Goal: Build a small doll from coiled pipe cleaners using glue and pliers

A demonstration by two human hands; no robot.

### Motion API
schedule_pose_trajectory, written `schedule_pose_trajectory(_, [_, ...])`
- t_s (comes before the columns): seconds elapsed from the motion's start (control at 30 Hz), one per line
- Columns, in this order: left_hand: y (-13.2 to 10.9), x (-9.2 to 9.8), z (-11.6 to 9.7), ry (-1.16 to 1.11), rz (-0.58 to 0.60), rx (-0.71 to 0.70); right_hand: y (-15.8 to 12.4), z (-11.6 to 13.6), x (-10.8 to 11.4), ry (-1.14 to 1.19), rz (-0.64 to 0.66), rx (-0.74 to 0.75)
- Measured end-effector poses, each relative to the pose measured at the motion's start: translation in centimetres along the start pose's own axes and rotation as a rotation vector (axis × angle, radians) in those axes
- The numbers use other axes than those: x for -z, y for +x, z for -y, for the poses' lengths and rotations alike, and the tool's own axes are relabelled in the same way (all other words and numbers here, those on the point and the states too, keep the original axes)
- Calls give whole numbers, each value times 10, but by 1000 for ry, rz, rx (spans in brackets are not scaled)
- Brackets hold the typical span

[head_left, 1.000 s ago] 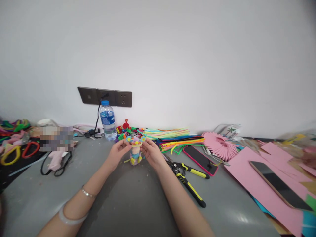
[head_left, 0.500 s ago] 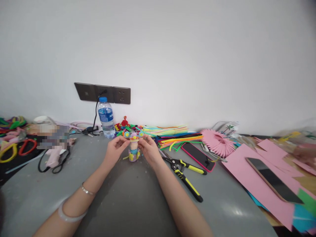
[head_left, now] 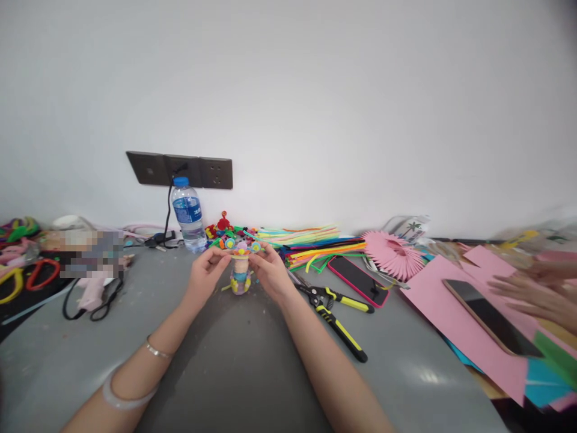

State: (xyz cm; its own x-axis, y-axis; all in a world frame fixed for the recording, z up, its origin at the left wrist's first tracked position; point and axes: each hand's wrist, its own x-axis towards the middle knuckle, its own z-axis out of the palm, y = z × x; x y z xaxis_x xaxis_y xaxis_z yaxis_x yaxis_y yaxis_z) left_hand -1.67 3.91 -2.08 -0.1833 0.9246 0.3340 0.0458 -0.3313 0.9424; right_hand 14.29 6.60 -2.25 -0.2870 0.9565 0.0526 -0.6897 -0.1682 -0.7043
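A small colourful craft figure stands upright on the grey table, with a pale middle, a blue band, and yellow and lilac bits at its base. Round flower-like pieces in blue, yellow and orange crown its top. From the left, my left hand pinches the edge of this top between thumb and fingers. My right hand grips the opposite side of the top the same way. Just beyond my hands lies a heap of small, bright craft pieces.
A water bottle stands behind my left hand. Pliers, a pink-cased phone and pipe cleaners lie to the right. Another person's hand is over pink paper near a second phone. A glue gun lies left.
The view has turned slightly right. The figure's flower-like top shows more fully between my hands, which keep their hold. At right, another person's hand has come further into view over the paper.
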Motion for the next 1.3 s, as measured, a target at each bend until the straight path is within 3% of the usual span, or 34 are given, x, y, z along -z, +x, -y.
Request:
schedule_pose_trajectory(0.33, [-4, -7, 4, -246, 10, 112, -5, 3, -5, -51, 71, 5])
schedule_pose_trajectory(0.5, [-4, -6, 4, -268, 33, 124, -3, 2, -3, -126, 78, 47])
schedule_pose_trajectory(0.93, [-4, -9, 6, -364, -39, 231, -7, 13, -2, -295, 177, 110])
schedule_pose_trajectory(1.13, [-5, -14, 4, -431, -5, 267, -5, 17, 1, -323, 159, 93])
schedule_pose_trajectory(1.3, [-6, -16, 6, -458, 16, 277, -9, 17, 7, -342, 171, -9])
